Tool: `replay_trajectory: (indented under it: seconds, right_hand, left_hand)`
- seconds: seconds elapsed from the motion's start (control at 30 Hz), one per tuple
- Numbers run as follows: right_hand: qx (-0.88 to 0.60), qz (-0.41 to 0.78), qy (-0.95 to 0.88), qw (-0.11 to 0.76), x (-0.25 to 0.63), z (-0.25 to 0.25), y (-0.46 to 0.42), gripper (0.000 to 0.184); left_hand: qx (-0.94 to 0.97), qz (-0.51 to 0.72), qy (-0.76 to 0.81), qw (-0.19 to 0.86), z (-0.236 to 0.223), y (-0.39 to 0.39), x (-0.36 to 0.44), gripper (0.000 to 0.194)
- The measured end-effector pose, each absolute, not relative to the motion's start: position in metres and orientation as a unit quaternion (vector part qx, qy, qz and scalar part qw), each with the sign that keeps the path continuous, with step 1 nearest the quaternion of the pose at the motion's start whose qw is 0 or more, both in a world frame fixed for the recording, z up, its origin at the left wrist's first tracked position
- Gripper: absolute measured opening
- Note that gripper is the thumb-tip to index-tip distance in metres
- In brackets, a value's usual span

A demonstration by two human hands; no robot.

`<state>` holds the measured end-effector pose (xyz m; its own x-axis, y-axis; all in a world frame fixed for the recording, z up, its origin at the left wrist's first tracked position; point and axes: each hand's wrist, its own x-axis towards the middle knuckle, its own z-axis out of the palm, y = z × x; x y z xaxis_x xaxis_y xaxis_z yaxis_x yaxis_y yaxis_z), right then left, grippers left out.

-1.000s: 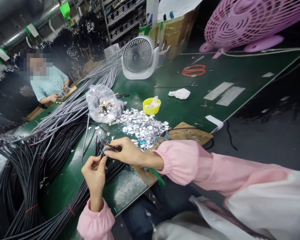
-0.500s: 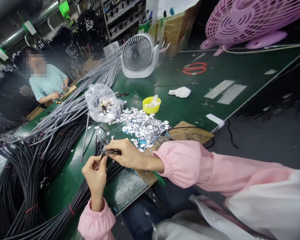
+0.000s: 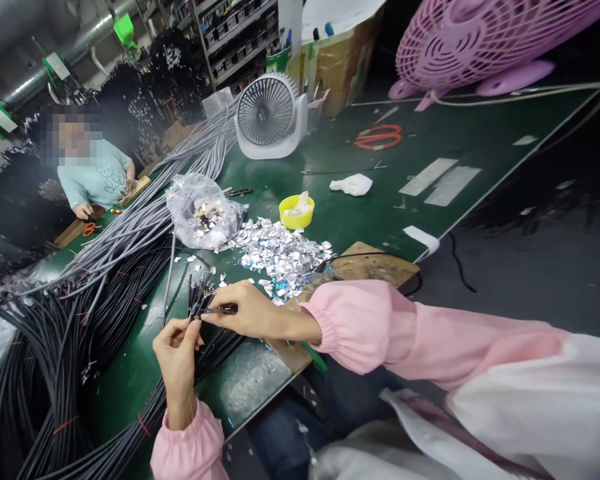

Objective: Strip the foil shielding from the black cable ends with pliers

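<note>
Near the front edge of the scrap pile (image 3: 283, 257), in the head view, both hands work close together above the green surface (image 3: 330, 223). The left hand (image 3: 177, 353) is positioned in front of the scrap pile and to its left. Its grip is narrow: thumb and forefinger pinch a cable end (image 3: 195, 318) with fine coloured wires near it; the exact contact is too small to resolve. The right hand (image 3: 245, 310) is nearer to the scrap pile, directly in front of its left part. Its grip is closed on a slender dark tool (image 3: 226, 309), the tip directed at the left fingertips. Whether the tip touches the cable end cannot be determined.

Black cables (image 3: 55, 373), tied in places with red bands, lie left of the scrap pile and extend to the front. Grey cables (image 3: 145, 217) run behind them toward the white fan (image 3: 266, 112), located behind the scrap pile. A clear plastic bag (image 3: 205, 217) with small pieces inside sits just beside the scrap pile on its left. A yellow dish (image 3: 297, 213) is set just behind the scrap pile; a wooden board (image 3: 375, 265) lies to its right. A person (image 3: 95, 175) in a light blue shirt is well apart from it, at the far left.
</note>
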<state>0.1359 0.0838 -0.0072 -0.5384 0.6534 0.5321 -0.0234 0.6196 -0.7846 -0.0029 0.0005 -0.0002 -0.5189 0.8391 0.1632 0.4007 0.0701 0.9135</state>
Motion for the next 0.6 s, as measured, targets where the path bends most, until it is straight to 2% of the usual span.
replay_trajectory:
  seconds: [0.07, 0.13, 0.2, 0.33, 0.47, 0.6]
  right_hand:
    - [-0.201, 0.365, -0.774, 0.478, 0.137, -0.005, 0.085, 0.018]
    - [-0.185, 0.344, -0.780, 0.489, 0.139, -0.004, 0.085, 0.013]
    - [-0.177, 0.340, -0.791, 0.477, 0.139, -0.003, 0.086, 0.006]
    - [-0.212, 0.351, -0.801, 0.436, 0.140, -0.002, 0.086, 0.008]
    - [-0.218, 0.321, -0.833, 0.395, 0.140, -0.003, 0.086, 0.013]
    - [-0.189, 0.322, -0.834, 0.405, 0.140, -0.006, 0.084, 0.012]
  left_hand:
    - [0.453, 0.522, 0.695, 0.197, -0.002, 0.000, 0.000, 0.021]
    - [0.465, 0.520, 0.689, 0.198, -0.003, 0.000, 0.004, 0.020]
    - [0.468, 0.517, 0.689, 0.199, -0.003, 0.000, 0.007, 0.020]
    - [0.473, 0.506, 0.690, 0.210, -0.001, 0.000, 0.009, 0.017]
    - [0.481, 0.484, 0.681, 0.267, 0.002, -0.001, 0.004, 0.015]
    - [0.475, 0.494, 0.678, 0.266, 0.002, -0.001, 0.002, 0.020]
